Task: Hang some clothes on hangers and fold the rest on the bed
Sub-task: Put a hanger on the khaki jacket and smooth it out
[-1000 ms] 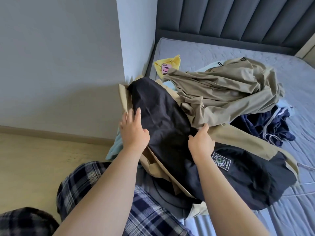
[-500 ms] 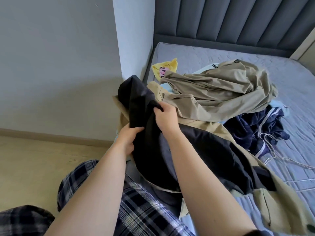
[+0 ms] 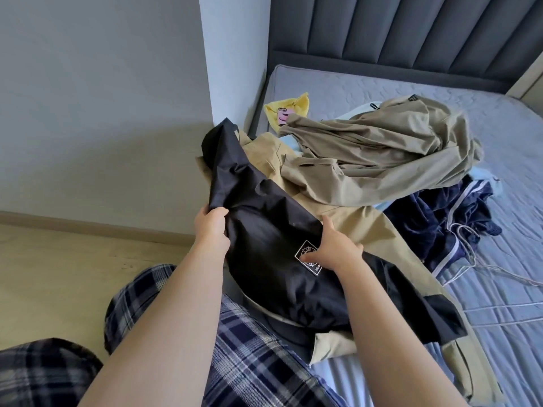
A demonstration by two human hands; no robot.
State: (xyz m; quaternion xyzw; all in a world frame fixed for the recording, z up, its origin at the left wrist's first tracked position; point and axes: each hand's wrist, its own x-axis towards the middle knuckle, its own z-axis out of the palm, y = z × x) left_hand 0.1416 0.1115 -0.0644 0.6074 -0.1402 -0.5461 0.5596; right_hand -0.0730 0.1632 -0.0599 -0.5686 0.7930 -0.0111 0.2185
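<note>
A black-and-tan jacket [image 3: 264, 230] lies across the bed's near-left corner, with a square white logo patch showing on its black part. My left hand [image 3: 212, 227] grips the black fabric at its left edge. My right hand [image 3: 335, 248] rests on the jacket beside the patch, thumb up and fingers bent against the cloth. Behind the jacket lies a crumpled olive-khaki garment [image 3: 382, 154]. A navy garment with white stripes [image 3: 449, 221] is bunched at the right. A yellow garment [image 3: 289, 111] lies near the headboard corner.
The grey quilted mattress [image 3: 440, 86] stretches to a dark padded headboard [image 3: 411, 33]. Thin wire hangers [image 3: 482, 268] lie on the mattress at the right. A white wall corner [image 3: 235, 69] stands left of the bed, with wooden floor [image 3: 58, 274] below. My plaid trousers [image 3: 249, 362] fill the bottom.
My right hand let go of the raised black fold and came down beside the logo patch. My left hand shifted to grip the black fabric's left edge. The jacket's black part now lies flatter.
</note>
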